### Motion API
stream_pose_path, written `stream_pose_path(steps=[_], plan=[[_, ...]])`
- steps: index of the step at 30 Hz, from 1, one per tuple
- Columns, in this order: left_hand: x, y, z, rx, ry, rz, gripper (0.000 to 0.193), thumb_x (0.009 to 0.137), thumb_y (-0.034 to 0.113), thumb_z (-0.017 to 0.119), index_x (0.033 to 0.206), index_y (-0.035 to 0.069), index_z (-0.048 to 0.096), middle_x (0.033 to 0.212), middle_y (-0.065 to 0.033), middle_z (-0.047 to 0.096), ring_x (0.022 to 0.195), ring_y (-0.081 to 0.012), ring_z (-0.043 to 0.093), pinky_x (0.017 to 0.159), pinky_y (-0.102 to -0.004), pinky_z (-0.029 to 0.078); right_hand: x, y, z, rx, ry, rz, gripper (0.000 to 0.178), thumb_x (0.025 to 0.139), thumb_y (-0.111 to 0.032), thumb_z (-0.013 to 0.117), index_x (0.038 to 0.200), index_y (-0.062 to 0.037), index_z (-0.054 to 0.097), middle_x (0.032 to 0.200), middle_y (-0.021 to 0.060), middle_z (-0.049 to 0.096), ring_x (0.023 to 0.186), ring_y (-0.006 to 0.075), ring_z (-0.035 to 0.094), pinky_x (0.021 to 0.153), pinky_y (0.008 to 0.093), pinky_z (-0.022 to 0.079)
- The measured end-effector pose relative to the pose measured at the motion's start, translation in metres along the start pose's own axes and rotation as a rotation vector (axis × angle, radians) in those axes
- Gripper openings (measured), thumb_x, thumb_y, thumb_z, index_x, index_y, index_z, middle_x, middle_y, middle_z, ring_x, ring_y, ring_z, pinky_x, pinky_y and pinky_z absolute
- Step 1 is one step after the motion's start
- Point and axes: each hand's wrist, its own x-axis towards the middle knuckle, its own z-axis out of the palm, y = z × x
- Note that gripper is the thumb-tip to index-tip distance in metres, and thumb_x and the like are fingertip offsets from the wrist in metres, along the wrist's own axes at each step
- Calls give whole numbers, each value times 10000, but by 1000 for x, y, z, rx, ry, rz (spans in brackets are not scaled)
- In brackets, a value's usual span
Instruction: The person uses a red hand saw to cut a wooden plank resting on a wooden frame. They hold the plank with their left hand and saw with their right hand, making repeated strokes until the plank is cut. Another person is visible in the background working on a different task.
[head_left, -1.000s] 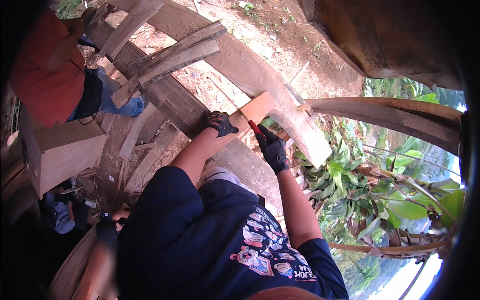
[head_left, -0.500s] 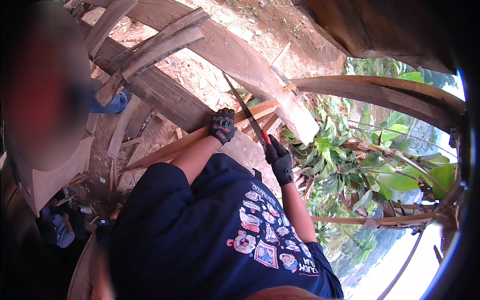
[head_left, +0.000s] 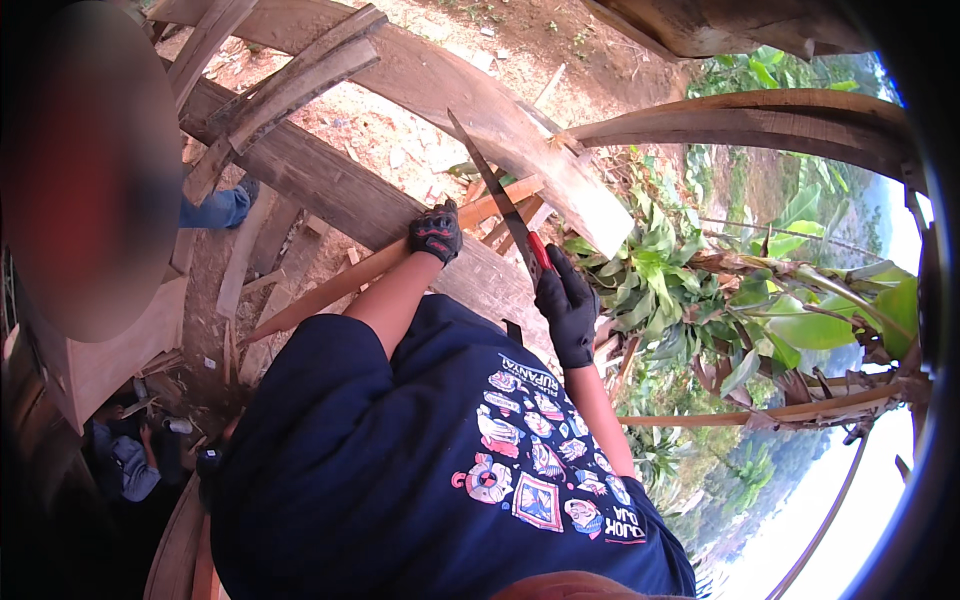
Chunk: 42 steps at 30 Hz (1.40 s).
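Note:
My left hand (head_left: 436, 234), in a black glove with red accents, is closed over a narrow wooden batten (head_left: 350, 285) and presses it against a wide, weathered plank (head_left: 330, 180). In my right hand (head_left: 567, 308), also black-gloved, is a handsaw (head_left: 490, 172) gripped by its red handle. Its long dark blade slants up and to the left, crossing the batten just right of my left hand, near the batten's pale end. Whether the teeth sit in a cut cannot be made out.
A broad curved board (head_left: 450, 85) spans beyond the saw, with shorter curved pieces (head_left: 300, 85) lying across the planks at upper left. A long curved beam (head_left: 750, 122) and leafy plants (head_left: 640, 255) are at right. Another person's jeans leg (head_left: 215, 208) shows at left.
The saw and my right hand have shifted slightly right relative to the batten. My left hand keeps its hold, while the whole view has shifted a little.

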Motion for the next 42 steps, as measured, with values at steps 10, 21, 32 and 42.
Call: stream_pose_path(steps=[10,21,32,42], plan=[[-4,1,-14,53,24,15,498,963,506,728,1285,134,651,1185,-181,779,1114,-382,769,950,-531,604,2,17,-25,-198,-174,-170,602,1003,-276,764,1552,-80,614,1287,223,766,1104,346,758,971,427,574],[1,11,-22,33,-12,-105,503,963,568,699,1253,158,669,1210,-132,787,1147,-342,761,982,-518,590,-16,-3,-55,-357,-232,-221,482,1047,-251,727,1503,-104,670,1295,220,779,1187,365,767,1035,433,569],[5,1,-19,21,-4,-61,441,974,511,685,1241,161,694,1111,-153,801,1067,-366,777,951,-512,590,-3,-49,-46,-389,-299,-168,484,1054,-236,675,1524,-122,648,1291,198,784,1099,381,794,941,442,615],[4,8,-14,-31,35,-37,328,959,420,726,1143,149,736,1081,-132,811,1015,-340,791,911,-501,591,109,-43,58,-469,-281,-287,362,1058,-228,652,1407,-186,735,1244,189,785,1037,395,787,875,479,615]])
